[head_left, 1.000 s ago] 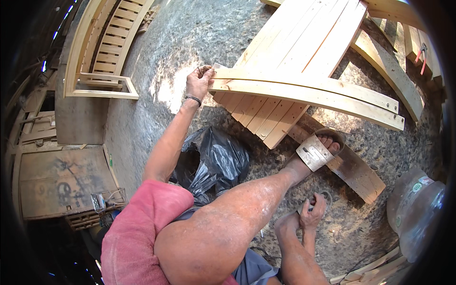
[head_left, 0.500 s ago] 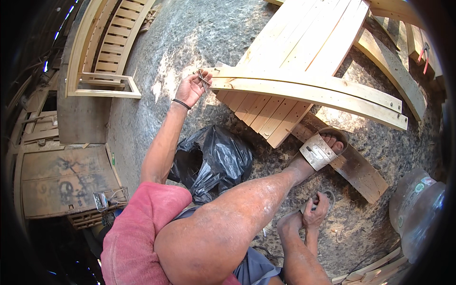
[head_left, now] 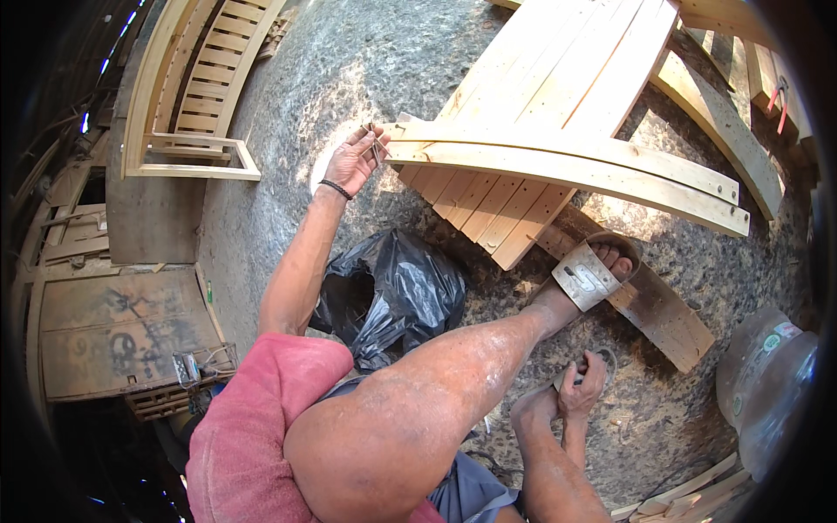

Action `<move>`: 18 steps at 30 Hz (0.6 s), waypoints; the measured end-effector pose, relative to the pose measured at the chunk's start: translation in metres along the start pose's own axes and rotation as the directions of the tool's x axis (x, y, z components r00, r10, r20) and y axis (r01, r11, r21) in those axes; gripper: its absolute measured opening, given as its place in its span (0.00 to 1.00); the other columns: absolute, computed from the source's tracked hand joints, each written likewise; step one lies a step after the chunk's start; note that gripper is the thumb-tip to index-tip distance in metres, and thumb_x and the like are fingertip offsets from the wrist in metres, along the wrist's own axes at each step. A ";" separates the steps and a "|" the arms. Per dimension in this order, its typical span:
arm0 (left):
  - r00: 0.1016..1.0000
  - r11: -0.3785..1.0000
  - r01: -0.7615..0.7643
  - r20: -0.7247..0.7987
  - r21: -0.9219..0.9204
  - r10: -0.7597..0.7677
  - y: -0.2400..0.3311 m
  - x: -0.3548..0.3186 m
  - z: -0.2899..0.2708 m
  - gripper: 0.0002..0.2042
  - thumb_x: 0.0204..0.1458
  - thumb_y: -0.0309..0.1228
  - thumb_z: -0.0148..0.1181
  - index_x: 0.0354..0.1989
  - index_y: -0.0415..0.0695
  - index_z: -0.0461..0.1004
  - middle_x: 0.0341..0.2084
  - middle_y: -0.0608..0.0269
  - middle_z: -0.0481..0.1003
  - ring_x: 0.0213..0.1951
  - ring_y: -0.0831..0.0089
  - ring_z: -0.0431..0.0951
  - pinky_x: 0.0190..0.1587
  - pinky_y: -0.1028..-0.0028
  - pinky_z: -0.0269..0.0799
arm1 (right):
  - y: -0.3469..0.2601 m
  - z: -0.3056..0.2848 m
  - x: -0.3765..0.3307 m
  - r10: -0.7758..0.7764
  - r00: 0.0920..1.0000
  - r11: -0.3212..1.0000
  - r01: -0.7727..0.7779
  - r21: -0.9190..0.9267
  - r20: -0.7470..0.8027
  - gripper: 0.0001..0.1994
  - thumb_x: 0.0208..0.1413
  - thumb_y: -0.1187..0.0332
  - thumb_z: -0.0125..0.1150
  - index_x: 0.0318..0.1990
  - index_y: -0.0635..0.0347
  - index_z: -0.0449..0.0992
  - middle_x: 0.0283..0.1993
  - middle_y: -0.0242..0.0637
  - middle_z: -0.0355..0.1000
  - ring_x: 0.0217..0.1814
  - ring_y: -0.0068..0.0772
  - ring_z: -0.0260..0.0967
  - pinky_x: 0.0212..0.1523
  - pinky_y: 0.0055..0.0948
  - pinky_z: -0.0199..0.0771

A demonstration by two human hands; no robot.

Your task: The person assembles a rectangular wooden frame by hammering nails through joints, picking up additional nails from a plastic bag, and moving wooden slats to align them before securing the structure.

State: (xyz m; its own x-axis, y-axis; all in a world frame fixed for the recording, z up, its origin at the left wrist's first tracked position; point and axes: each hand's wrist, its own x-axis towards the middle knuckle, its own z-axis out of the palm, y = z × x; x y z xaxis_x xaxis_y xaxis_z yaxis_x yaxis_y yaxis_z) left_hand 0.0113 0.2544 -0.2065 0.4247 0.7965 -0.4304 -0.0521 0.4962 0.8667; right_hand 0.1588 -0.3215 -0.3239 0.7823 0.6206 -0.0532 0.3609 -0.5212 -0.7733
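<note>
In my left hand [head_left: 352, 164] are several long nails [head_left: 377, 152], loosely gripped between thumb and fingers. The hand is close to the left end of two curved wooden rails [head_left: 567, 166], which lie side by side across a panel of pale slats [head_left: 540, 78]. A nail stands up near that end of the rails. Low down, beside my rear foot and its sandal, is my right hand [head_left: 581, 386]. Its fingers are curled in; whatever they may hold is hidden.
My front foot in a sandal [head_left: 582, 277] presses on a dark plank [head_left: 663, 318]. A black plastic bag [head_left: 410, 283] lies below my left forearm. A large clear bottle [head_left: 767, 383] stands at right, red-handled pliers [head_left: 780, 105] at upper right. Slatted wooden frames [head_left: 209, 78] lean at upper left.
The fingers of my left hand have shifted round the nails, and the nails point differently. My right hand has stayed nearly in place.
</note>
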 end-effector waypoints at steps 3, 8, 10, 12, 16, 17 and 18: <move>1.000 1.000 -0.003 -0.013 0.028 0.004 -0.002 -0.001 0.000 0.12 0.59 0.22 0.58 0.50 0.42 0.72 0.48 0.56 0.77 0.51 0.62 0.79 0.51 0.65 0.80 | 0.001 0.000 0.000 -0.006 1.000 1.000 0.006 -0.003 -0.001 0.19 0.45 0.76 0.61 0.48 0.66 0.72 0.39 0.45 0.71 0.31 0.42 0.65 0.42 0.41 0.66; 1.000 0.999 0.005 -0.004 0.035 -0.005 -0.002 -0.001 -0.001 0.12 0.59 0.22 0.58 0.51 0.42 0.72 0.48 0.56 0.77 0.51 0.62 0.79 0.51 0.64 0.80 | 0.000 0.000 0.000 0.021 1.000 1.000 -0.021 0.001 0.003 0.18 0.45 0.76 0.60 0.47 0.66 0.72 0.39 0.44 0.71 0.32 0.42 0.66 0.42 0.41 0.67; 1.000 0.999 0.001 0.002 0.035 -0.001 -0.003 -0.001 0.000 0.13 0.59 0.22 0.58 0.51 0.41 0.72 0.47 0.56 0.77 0.51 0.61 0.79 0.51 0.64 0.81 | 0.001 -0.001 0.000 0.018 1.000 1.000 -0.018 -0.006 0.008 0.18 0.45 0.76 0.60 0.47 0.66 0.72 0.40 0.45 0.71 0.32 0.42 0.66 0.43 0.40 0.67; 1.000 0.999 -0.001 0.004 0.035 0.001 -0.003 -0.002 0.001 0.13 0.59 0.22 0.58 0.52 0.41 0.71 0.47 0.56 0.77 0.50 0.61 0.79 0.51 0.64 0.81 | 0.002 -0.001 -0.001 0.009 1.000 1.000 -0.009 -0.010 0.007 0.18 0.45 0.76 0.60 0.47 0.66 0.72 0.40 0.45 0.71 0.32 0.42 0.66 0.43 0.40 0.67; 1.000 1.000 -0.007 0.019 0.030 0.007 -0.003 -0.001 0.000 0.13 0.59 0.22 0.58 0.51 0.40 0.71 0.46 0.55 0.77 0.49 0.62 0.80 0.50 0.64 0.81 | 0.002 0.000 -0.001 -0.003 1.000 1.000 0.003 0.000 -0.003 0.19 0.45 0.77 0.60 0.48 0.66 0.72 0.41 0.45 0.72 0.31 0.41 0.66 0.42 0.40 0.67; 1.000 1.000 -0.009 0.026 0.026 0.009 -0.003 -0.001 -0.002 0.12 0.59 0.22 0.58 0.51 0.40 0.71 0.46 0.55 0.77 0.49 0.62 0.80 0.50 0.64 0.81 | 0.002 0.000 0.000 -0.003 1.000 1.000 0.003 0.004 -0.004 0.19 0.45 0.77 0.60 0.48 0.66 0.72 0.41 0.45 0.72 0.31 0.41 0.66 0.42 0.39 0.68; 1.000 0.999 -0.009 0.030 0.040 0.008 -0.003 0.000 -0.003 0.12 0.59 0.22 0.58 0.51 0.39 0.71 0.46 0.54 0.77 0.49 0.62 0.80 0.50 0.65 0.82 | 0.002 0.000 0.000 0.001 1.000 1.000 -0.001 0.007 -0.004 0.19 0.44 0.77 0.61 0.48 0.66 0.72 0.41 0.45 0.72 0.30 0.40 0.66 0.42 0.39 0.68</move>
State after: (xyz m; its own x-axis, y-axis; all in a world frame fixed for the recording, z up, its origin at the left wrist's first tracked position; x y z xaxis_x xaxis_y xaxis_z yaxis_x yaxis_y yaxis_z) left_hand 0.0085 0.2539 -0.2102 0.4508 0.7899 -0.4157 -0.0204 0.4747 0.8799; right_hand 0.1592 -0.3224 -0.3252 0.7846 0.6179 -0.0517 0.3563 -0.5175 -0.7780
